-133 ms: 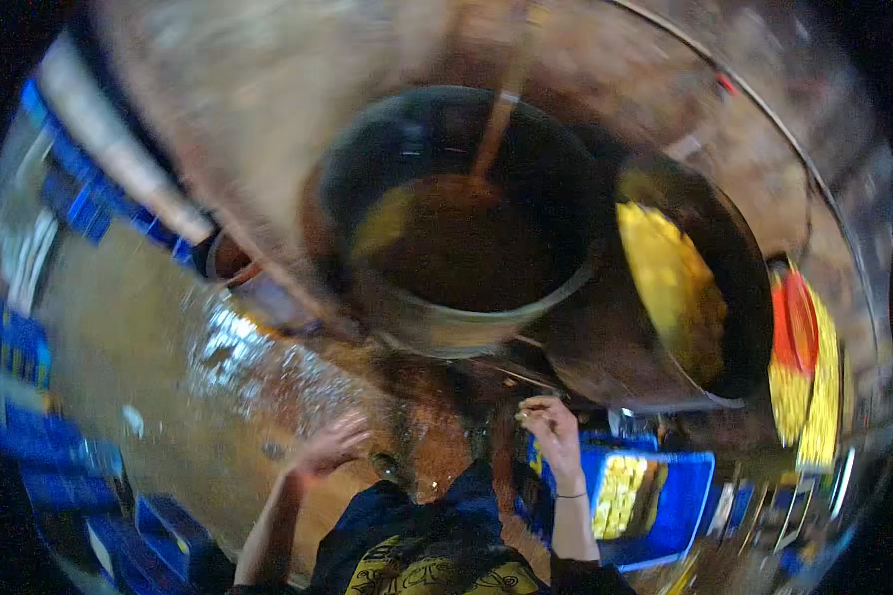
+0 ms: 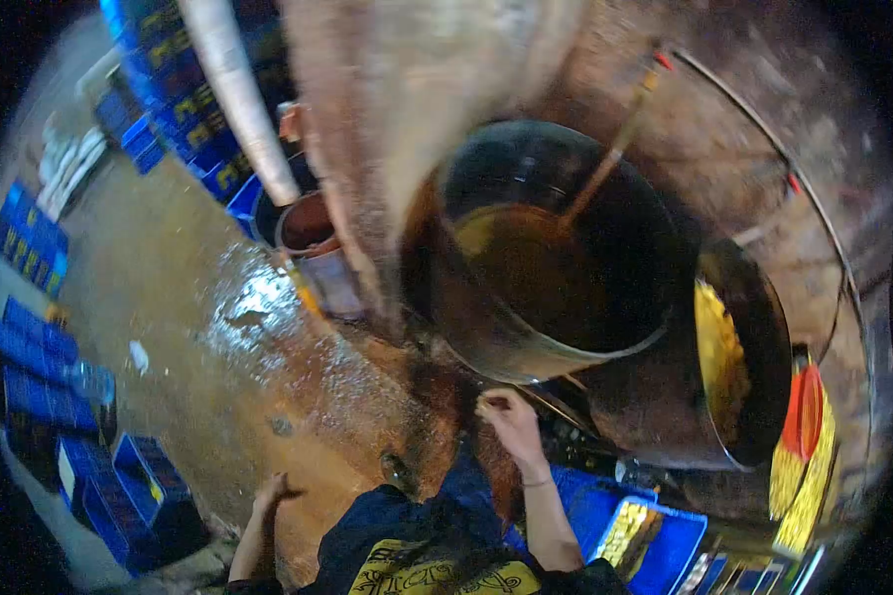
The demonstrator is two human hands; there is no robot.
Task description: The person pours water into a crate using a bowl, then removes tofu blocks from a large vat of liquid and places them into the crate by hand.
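large vat (image 2: 466, 319): ahead | pole (image 2: 615, 157): in it | second vat (image 2: 645, 421): right | bucket (image 2: 333, 283): left | crate (image 2: 679, 543): near right

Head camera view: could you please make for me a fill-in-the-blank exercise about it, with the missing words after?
The pot with a stick inside stands to the ____ of the pot with bright yellow contents. The hand nearer to the pots is the ____ one. The crate nearest to that hand is coloured ____.

Missing words: left; right; blue.
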